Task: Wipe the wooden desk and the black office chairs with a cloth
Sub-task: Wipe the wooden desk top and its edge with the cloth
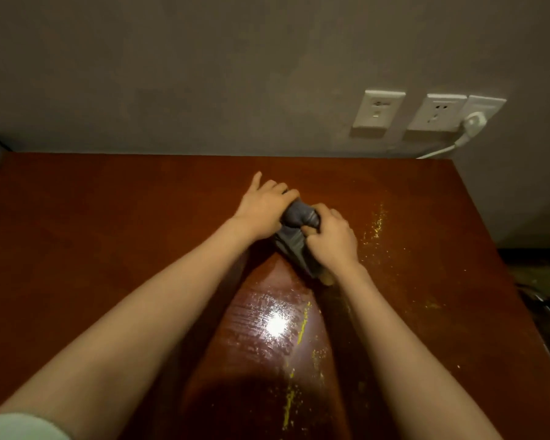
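Both hands are working right at the middle of the wooden desk (108,233), just beyond the bright reflection (277,325) on its top, on the wall side of it. The grey cloth (299,215) is bunched between them there. The left hand (264,211) is curling its fingers over the far end of the bundle, thumb poking out toward the wall. The right hand (331,239) is gripping the nearer part, knuckles up, fingers tucked into the folds. The cloth's long axis is running on a slant, from the left hand down and rightward under the right hand, its tail trailing toward that wrist. Whether it is touching the wood is hard to tell.

A scatter of yellow specks (375,227) is lying beyond and to the right of the reflection, with a thinner yellow streak (304,322) running just beside it on the right. The right hand is the nearer one to that mess, so the wipe looks likely to be heading rightward once the cloth is gathered. No chairs are showing, so that part is looking undone
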A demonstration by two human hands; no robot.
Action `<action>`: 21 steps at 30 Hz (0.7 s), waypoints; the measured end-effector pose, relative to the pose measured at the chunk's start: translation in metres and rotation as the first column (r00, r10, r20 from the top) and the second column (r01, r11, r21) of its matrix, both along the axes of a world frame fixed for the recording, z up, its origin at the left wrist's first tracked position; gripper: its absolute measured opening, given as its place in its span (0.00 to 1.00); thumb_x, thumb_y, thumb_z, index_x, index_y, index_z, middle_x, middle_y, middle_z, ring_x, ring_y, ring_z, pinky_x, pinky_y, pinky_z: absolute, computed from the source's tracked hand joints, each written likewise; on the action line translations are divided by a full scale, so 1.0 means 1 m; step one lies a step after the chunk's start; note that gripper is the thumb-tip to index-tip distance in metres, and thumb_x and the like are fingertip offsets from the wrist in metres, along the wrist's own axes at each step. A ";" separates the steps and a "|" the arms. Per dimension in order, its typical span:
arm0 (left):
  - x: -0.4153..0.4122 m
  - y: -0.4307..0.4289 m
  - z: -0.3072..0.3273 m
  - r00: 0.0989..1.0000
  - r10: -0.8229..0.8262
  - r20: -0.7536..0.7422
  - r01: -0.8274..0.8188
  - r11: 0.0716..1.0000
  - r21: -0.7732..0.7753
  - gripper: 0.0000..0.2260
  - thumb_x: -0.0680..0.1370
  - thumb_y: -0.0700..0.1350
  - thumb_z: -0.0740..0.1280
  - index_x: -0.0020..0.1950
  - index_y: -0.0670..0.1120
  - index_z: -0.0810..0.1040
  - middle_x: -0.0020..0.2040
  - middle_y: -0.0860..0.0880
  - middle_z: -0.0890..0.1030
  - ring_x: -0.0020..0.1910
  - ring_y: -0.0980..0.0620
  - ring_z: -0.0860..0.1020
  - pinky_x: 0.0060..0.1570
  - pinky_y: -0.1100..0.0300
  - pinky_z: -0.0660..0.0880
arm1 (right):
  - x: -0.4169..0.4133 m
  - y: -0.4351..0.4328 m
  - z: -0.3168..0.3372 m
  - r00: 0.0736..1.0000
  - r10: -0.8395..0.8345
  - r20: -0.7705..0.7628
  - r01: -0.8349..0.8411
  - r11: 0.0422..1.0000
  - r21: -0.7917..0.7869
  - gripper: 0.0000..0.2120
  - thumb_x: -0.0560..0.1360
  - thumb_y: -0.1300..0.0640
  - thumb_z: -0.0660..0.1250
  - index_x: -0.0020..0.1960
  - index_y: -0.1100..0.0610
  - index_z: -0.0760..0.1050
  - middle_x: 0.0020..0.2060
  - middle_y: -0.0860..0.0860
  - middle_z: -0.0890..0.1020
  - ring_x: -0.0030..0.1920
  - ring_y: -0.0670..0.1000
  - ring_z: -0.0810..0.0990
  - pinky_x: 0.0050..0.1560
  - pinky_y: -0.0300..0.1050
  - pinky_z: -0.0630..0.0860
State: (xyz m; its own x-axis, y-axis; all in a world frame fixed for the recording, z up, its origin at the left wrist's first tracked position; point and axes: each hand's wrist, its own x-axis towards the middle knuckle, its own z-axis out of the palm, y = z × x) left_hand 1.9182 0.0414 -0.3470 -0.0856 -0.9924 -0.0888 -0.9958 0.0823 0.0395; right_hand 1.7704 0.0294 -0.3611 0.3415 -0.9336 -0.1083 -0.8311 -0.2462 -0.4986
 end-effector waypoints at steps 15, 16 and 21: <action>0.082 0.083 -0.029 0.994 0.017 0.107 -0.032 0.990 0.134 0.14 0.79 0.45 0.61 0.64 0.51 0.70 0.61 0.44 0.66 0.59 0.43 0.64 0.53 0.54 0.64 | 0.106 0.125 -0.043 0.999 0.037 0.038 -0.042 0.992 0.118 0.18 0.79 0.54 0.58 0.66 0.60 0.61 0.61 0.57 0.68 0.61 0.58 0.71 0.53 0.50 0.72; 0.080 0.079 -0.028 0.997 0.017 0.079 -0.028 0.989 0.143 0.13 0.78 0.44 0.61 0.63 0.50 0.71 0.60 0.44 0.67 0.59 0.43 0.65 0.53 0.53 0.65 | 0.102 0.123 -0.045 0.999 0.036 0.031 -0.039 0.993 0.111 0.18 0.79 0.54 0.58 0.66 0.60 0.62 0.61 0.57 0.69 0.61 0.58 0.71 0.53 0.50 0.72; 0.049 0.067 -0.037 1.000 0.005 -0.011 -0.004 0.998 0.065 0.13 0.78 0.43 0.61 0.62 0.49 0.73 0.58 0.43 0.68 0.57 0.43 0.66 0.52 0.53 0.64 | 0.070 0.113 -0.046 0.998 -0.035 -0.050 0.038 0.998 0.055 0.19 0.79 0.52 0.58 0.66 0.58 0.62 0.60 0.55 0.69 0.61 0.56 0.71 0.52 0.50 0.72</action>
